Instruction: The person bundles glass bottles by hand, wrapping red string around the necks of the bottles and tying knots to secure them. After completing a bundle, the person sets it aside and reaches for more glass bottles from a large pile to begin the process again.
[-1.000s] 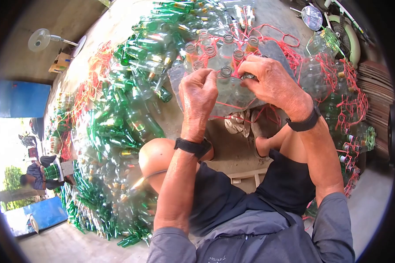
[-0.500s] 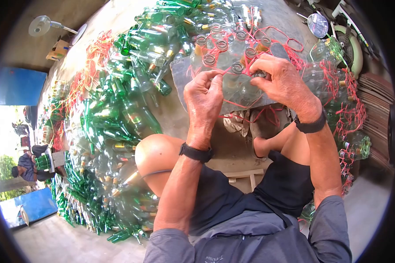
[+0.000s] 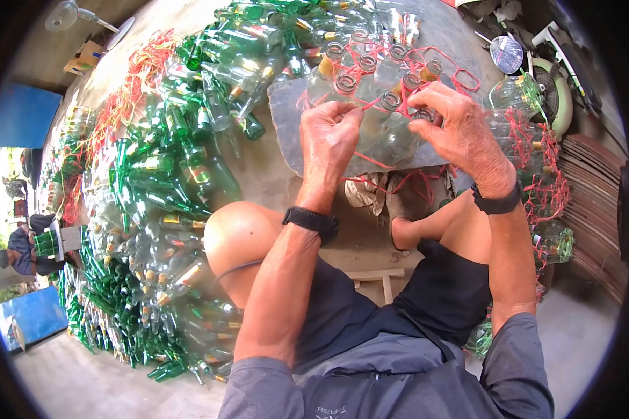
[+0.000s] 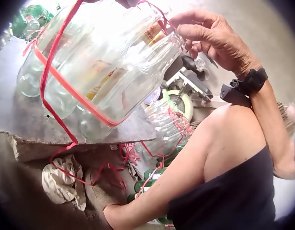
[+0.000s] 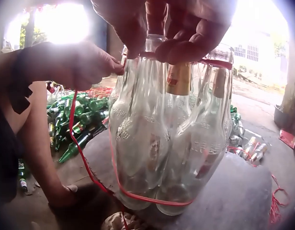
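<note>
Several clear glass bottles (image 3: 391, 140) (image 5: 147, 143) stand in a tight bundle on a grey slab (image 3: 286, 112). Red twine (image 4: 73, 91) circles them low down and also runs among their necks. The left hand (image 3: 328, 143) pinches the red twine between thumb and fingertips beside the near left necks; in the right wrist view a length hangs from that hand (image 5: 73, 64). At the near right neck, the right hand (image 3: 465, 133) has its thumb and fingers curled round the bottle top, as the right wrist view shows from close up (image 5: 171, 28).
Green and clear bottles (image 3: 168, 167) lie heaped on the left. Tied bottle bundles (image 3: 517, 133) with red twine stand at the right, near stacked brown sheets (image 3: 587, 202). A pale crumpled cloth (image 4: 63, 184) lies below the slab. Another person (image 3: 24, 248) sits at the far left.
The head view has shifted, moving the bottles and slab within it. The left hand keeps its pinch on the twine near the necks, and the right hand stays at the near right bottle top.
</note>
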Demonstrator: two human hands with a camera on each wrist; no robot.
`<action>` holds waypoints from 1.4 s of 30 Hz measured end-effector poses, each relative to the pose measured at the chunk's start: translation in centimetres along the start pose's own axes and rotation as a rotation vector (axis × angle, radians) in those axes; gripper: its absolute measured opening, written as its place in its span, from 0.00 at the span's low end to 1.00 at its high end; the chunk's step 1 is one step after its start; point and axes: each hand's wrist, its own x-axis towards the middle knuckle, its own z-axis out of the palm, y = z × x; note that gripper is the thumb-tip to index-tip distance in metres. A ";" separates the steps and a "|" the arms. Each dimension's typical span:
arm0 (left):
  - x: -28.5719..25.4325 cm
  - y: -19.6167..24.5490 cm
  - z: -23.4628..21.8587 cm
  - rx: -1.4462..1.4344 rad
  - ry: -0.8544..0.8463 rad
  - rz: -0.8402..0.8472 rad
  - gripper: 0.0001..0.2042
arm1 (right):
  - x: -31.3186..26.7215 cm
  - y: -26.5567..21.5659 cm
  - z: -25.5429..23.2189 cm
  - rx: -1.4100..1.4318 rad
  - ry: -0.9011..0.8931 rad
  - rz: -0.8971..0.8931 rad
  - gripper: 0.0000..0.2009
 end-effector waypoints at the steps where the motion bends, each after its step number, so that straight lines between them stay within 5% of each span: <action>1: 0.2 -0.4 0.2 0.011 0.018 0.006 0.09 | 0.1 -0.2 -0.1 -0.006 -0.005 -0.001 0.13; 10: 0.7 -1.1 1.3 0.076 0.115 0.045 0.12 | 1.6 -1.2 -0.3 -0.268 -0.025 -0.077 0.09; 16: 0.6 -0.8 1.6 0.128 0.164 0.021 0.11 | 4.7 -0.9 -0.2 -0.277 -0.044 -0.304 0.08; 21: 0.3 -0.1 1.7 0.227 0.221 0.014 0.11 | 7.0 -1.0 0.4 -0.108 -0.355 -0.205 0.10; 25: 0.3 0.2 1.8 0.225 0.212 -0.049 0.13 | 8.1 -1.6 1.1 -0.035 -0.359 -0.223 0.12; 27: 0.3 0.3 1.9 0.235 0.212 -0.062 0.14 | 8.9 -3.1 -0.1 0.042 -0.652 0.233 0.13; 30: 0.2 0.4 1.9 0.251 0.220 -0.056 0.15 | 9.5 0.6 1.6 0.182 -0.639 0.028 0.14; 36: 0.2 0.7 1.7 0.307 0.214 -0.061 0.16 | 10.3 -0.3 0.3 0.186 -0.808 0.276 0.12; 42: 0.4 0.4 1.8 0.309 0.199 -0.074 0.14 | 10.0 2.0 1.8 0.156 -0.738 0.048 0.18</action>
